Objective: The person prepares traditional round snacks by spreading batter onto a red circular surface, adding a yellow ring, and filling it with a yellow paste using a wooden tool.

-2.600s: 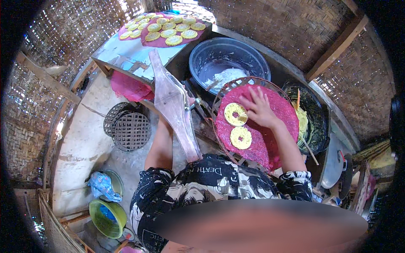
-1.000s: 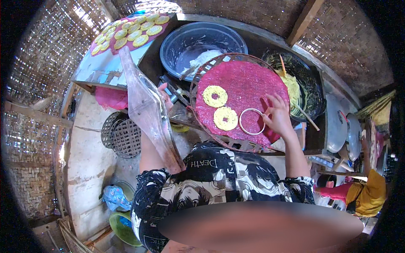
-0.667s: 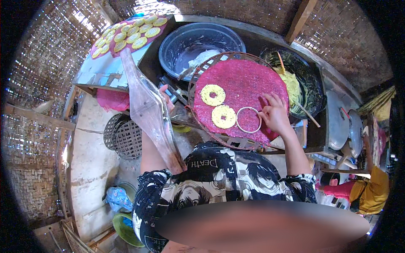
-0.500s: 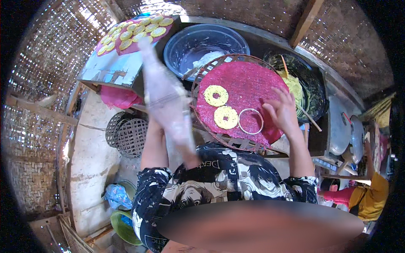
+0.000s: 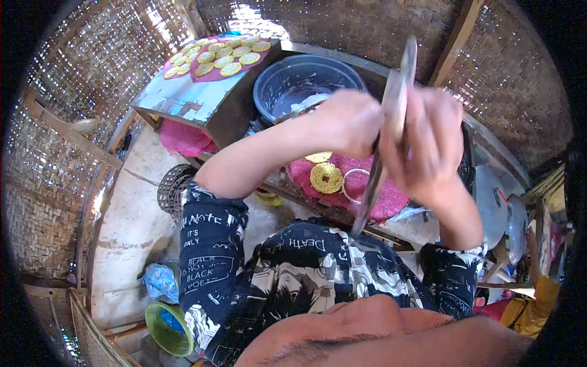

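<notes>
Both hands are raised over the basket tray, closed round a long greyish wooden press [image 5: 397, 98], now seen almost edge-on. My left hand [image 5: 351, 122] grips its left side, fingertips hidden. My right hand [image 5: 428, 137] wraps its fingers over the right side. Below them a pink mesh sheet [image 5: 391, 202] lies on the tray, with two yellow ring-shaped pieces [image 5: 325, 185], one partly hidden by my left arm. A pale ring [image 5: 347, 188] lies on the sheet beside the nearer piece.
Yellow discs [image 5: 230, 69] cover pink sheets on a pale blue worktop [image 5: 165, 101]. A large grey basin [image 5: 306, 70] sits behind the tray. Woven baskets [image 5: 168, 192] and a green tub [image 5: 162, 333] are at left. A person in a yellow top [image 5: 538, 306] is at the right edge.
The wooden press swung up and right from my left side to above the tray and turned edge-on. My right hand let go of the ring, left it lying, and took hold of the press.
</notes>
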